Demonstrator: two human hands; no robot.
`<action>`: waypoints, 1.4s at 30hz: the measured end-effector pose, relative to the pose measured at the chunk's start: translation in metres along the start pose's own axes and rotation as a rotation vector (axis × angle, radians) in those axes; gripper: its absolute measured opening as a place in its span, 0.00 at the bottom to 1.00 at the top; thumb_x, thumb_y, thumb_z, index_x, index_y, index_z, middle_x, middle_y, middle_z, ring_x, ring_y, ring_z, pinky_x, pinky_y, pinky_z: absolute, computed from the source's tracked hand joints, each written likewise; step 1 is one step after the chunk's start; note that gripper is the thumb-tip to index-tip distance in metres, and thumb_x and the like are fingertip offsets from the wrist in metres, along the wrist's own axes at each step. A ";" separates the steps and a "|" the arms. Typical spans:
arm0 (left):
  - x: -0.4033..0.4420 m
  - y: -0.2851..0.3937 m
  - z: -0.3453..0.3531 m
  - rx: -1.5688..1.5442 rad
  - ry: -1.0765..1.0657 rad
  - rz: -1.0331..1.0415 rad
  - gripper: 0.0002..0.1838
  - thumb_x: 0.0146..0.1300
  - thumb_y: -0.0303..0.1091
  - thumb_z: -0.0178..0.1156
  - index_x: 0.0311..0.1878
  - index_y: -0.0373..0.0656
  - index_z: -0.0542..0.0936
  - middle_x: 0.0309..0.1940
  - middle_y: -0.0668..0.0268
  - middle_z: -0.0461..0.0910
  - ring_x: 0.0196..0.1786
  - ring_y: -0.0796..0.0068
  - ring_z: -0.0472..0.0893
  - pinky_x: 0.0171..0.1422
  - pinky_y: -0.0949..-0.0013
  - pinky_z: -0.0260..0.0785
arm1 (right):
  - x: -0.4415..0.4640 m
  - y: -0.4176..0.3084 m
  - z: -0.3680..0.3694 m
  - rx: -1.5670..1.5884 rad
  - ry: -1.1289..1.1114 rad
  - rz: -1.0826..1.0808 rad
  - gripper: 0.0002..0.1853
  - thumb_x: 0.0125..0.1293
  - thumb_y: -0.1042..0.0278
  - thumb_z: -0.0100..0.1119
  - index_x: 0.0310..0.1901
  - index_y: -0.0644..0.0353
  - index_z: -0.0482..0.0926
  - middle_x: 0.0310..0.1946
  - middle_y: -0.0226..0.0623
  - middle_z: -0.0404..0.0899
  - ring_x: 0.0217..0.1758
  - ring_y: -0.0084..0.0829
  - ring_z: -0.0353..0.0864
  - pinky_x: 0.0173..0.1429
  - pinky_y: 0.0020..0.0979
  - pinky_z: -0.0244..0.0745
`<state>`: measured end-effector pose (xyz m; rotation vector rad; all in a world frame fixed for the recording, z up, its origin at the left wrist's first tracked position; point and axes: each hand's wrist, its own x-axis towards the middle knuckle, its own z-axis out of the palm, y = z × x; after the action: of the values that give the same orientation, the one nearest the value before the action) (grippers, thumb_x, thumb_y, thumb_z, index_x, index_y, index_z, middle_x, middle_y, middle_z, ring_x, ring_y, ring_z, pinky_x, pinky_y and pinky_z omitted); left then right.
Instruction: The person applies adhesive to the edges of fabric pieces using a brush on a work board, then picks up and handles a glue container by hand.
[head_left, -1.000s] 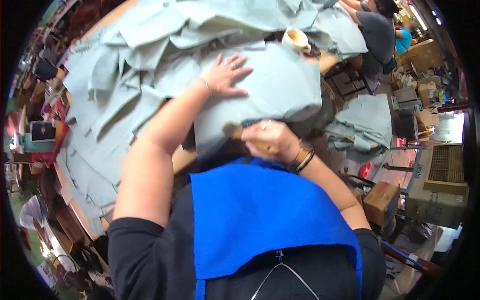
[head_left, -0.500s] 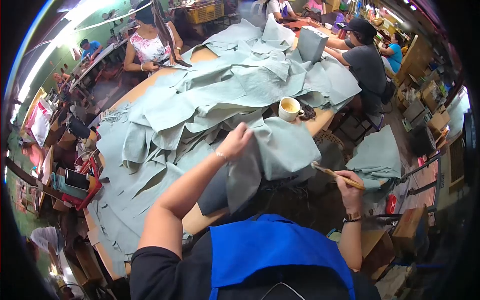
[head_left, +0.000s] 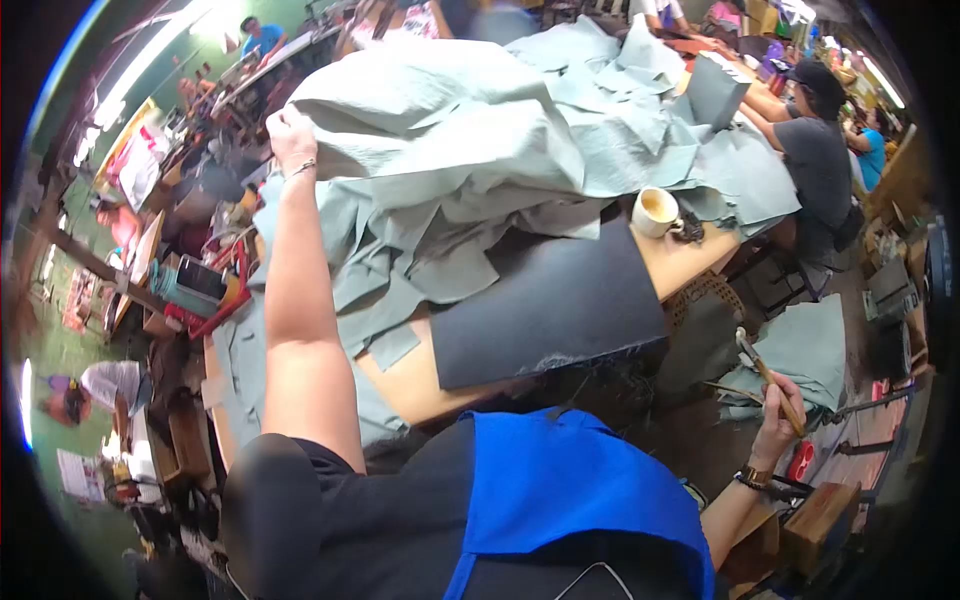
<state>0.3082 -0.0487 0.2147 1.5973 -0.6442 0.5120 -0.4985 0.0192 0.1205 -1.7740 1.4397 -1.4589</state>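
My left hand (head_left: pixel 292 138) is closed on the edge of a large pale grey-green leather sheet (head_left: pixel 430 90), raised and billowing at the far left of the table. Beneath it lies a heap of similar leather pieces (head_left: pixel 430 240), overlapping and creased. My right hand (head_left: pixel 778 410) grips a brush (head_left: pixel 765 372) by its wooden handle, bristle end up, off the table's right side. A dark rectangular board (head_left: pixel 550 305) with a frayed near edge lies at the table's front. The white mug (head_left: pixel 655 211) with yellowish contents stands to the right of the board.
Folded leather (head_left: pixel 800 350) rests on something low at the right, beyond the brush. A grey upright block (head_left: pixel 715 90) stands on the heap. A co-worker in a dark cap (head_left: pixel 825 150) sits at the right. A red crate (head_left: pixel 215 300) is left of the wooden table (head_left: pixel 405 390).
My left hand has swept far left and up, lifting the leather sheet and uncovering the dark board. My right hand has moved right and down with the brush. The view has shifted.
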 end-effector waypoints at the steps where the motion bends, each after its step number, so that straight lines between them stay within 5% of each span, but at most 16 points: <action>1: -0.010 -0.008 -0.025 0.101 0.009 -0.071 0.22 0.70 0.48 0.55 0.48 0.32 0.75 0.41 0.47 0.81 0.45 0.52 0.81 0.54 0.58 0.70 | 0.002 0.003 0.000 -0.008 -0.018 -0.004 0.10 0.68 0.73 0.59 0.47 0.68 0.81 0.41 0.34 0.83 0.42 0.22 0.81 0.49 0.24 0.75; 4: -0.037 -0.078 -0.073 0.260 -0.072 -0.101 0.25 0.69 0.51 0.54 0.51 0.33 0.74 0.46 0.44 0.81 0.51 0.49 0.81 0.58 0.56 0.70 | 0.011 0.008 0.015 0.022 -0.080 0.015 0.11 0.70 0.73 0.58 0.49 0.69 0.80 0.44 0.36 0.83 0.44 0.24 0.81 0.52 0.26 0.76; 5: -0.056 -0.085 -0.086 0.407 -0.115 -0.239 0.27 0.69 0.52 0.53 0.56 0.35 0.73 0.54 0.41 0.79 0.59 0.46 0.78 0.63 0.54 0.67 | 0.016 0.007 0.020 0.023 -0.100 0.019 0.11 0.70 0.73 0.58 0.50 0.69 0.80 0.45 0.36 0.83 0.44 0.24 0.81 0.52 0.26 0.76; 8: -0.112 -0.149 -0.114 0.564 -0.186 0.190 0.33 0.65 0.58 0.57 0.62 0.39 0.72 0.62 0.45 0.74 0.69 0.45 0.69 0.69 0.48 0.61 | 0.029 0.009 0.037 0.045 -0.169 -0.017 0.11 0.70 0.73 0.58 0.50 0.70 0.80 0.45 0.37 0.83 0.46 0.25 0.82 0.53 0.26 0.77; 11: -0.210 -0.057 -0.149 0.467 -0.644 0.427 0.41 0.47 0.69 0.69 0.58 0.50 0.78 0.71 0.52 0.65 0.76 0.49 0.61 0.74 0.38 0.52 | 0.038 0.003 0.057 0.088 -0.197 -0.016 0.12 0.70 0.72 0.59 0.50 0.71 0.80 0.47 0.38 0.83 0.46 0.25 0.82 0.52 0.26 0.77; 15: -0.301 -0.034 -0.160 0.637 -0.830 0.457 0.36 0.45 0.63 0.72 0.58 0.57 0.79 0.76 0.58 0.57 0.78 0.50 0.54 0.74 0.27 0.40 | 0.055 0.009 0.084 0.152 -0.238 0.014 0.14 0.72 0.70 0.59 0.53 0.70 0.80 0.49 0.38 0.83 0.47 0.25 0.82 0.53 0.26 0.80; 17: -0.319 -0.054 -0.153 0.678 -0.691 0.379 0.17 0.58 0.51 0.67 0.47 0.55 0.82 0.70 0.62 0.66 0.75 0.55 0.60 0.74 0.35 0.48 | 0.059 0.004 0.098 0.174 -0.234 0.033 0.14 0.73 0.69 0.59 0.52 0.70 0.80 0.50 0.38 0.82 0.48 0.25 0.82 0.54 0.26 0.81; 19: -0.316 -0.061 -0.146 0.467 -0.687 0.099 0.14 0.60 0.48 0.66 0.44 0.53 0.82 0.65 0.64 0.71 0.71 0.58 0.66 0.72 0.44 0.54 | 0.062 -0.013 0.113 0.128 -0.248 -0.046 0.15 0.74 0.64 0.58 0.52 0.67 0.82 0.44 0.34 0.82 0.44 0.22 0.80 0.51 0.25 0.80; 22: -0.312 -0.050 -0.149 0.463 -0.711 0.082 0.16 0.60 0.49 0.66 0.46 0.52 0.82 0.62 0.63 0.73 0.68 0.59 0.69 0.69 0.50 0.58 | 0.064 -0.021 0.128 -0.008 -0.257 -0.202 0.18 0.75 0.58 0.56 0.56 0.62 0.82 0.33 0.29 0.79 0.38 0.19 0.79 0.48 0.25 0.80; 26: -0.317 -0.050 -0.186 0.711 -0.742 0.226 0.27 0.57 0.54 0.69 0.55 0.50 0.78 0.65 0.59 0.72 0.69 0.59 0.70 0.70 0.50 0.59 | 0.060 -0.019 0.129 0.157 -0.299 -0.040 0.18 0.77 0.57 0.53 0.58 0.61 0.79 0.23 0.24 0.78 0.25 0.17 0.73 0.41 0.22 0.76; 29: -0.314 -0.058 -0.224 0.757 -0.618 0.166 0.29 0.56 0.55 0.69 0.55 0.49 0.78 0.67 0.56 0.70 0.69 0.55 0.69 0.72 0.49 0.57 | 0.060 -0.017 0.127 0.142 -0.279 -0.077 0.19 0.78 0.58 0.51 0.61 0.62 0.76 0.26 0.30 0.81 0.26 0.18 0.74 0.42 0.23 0.77; 30: -0.310 -0.063 -0.239 0.746 -0.544 0.160 0.28 0.55 0.56 0.69 0.53 0.47 0.79 0.61 0.57 0.75 0.64 0.53 0.73 0.69 0.50 0.62 | 0.063 -0.018 0.122 0.088 -0.308 -0.111 0.19 0.79 0.58 0.49 0.61 0.63 0.75 0.32 0.37 0.85 0.29 0.21 0.77 0.44 0.25 0.78; 33: -0.298 -0.053 -0.282 0.933 -0.645 -0.092 0.26 0.54 0.55 0.70 0.50 0.47 0.80 0.57 0.60 0.77 0.61 0.56 0.76 0.62 0.52 0.69 | 0.062 -0.017 0.125 0.101 -0.252 -0.122 0.18 0.79 0.59 0.49 0.57 0.66 0.74 0.36 0.42 0.86 0.33 0.24 0.80 0.45 0.26 0.78; 42: -0.300 -0.087 -0.309 0.692 -0.626 -0.059 0.10 0.63 0.38 0.64 0.40 0.41 0.77 0.45 0.55 0.79 0.50 0.50 0.78 0.53 0.53 0.71 | 0.065 -0.021 0.147 0.139 -0.364 -0.206 0.17 0.79 0.60 0.49 0.56 0.66 0.74 0.41 0.44 0.86 0.39 0.27 0.83 0.49 0.29 0.80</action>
<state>0.1556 0.2970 -0.0085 2.4664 -0.9390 0.1767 -0.3641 -0.0706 0.1145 -2.0170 0.9755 -1.2127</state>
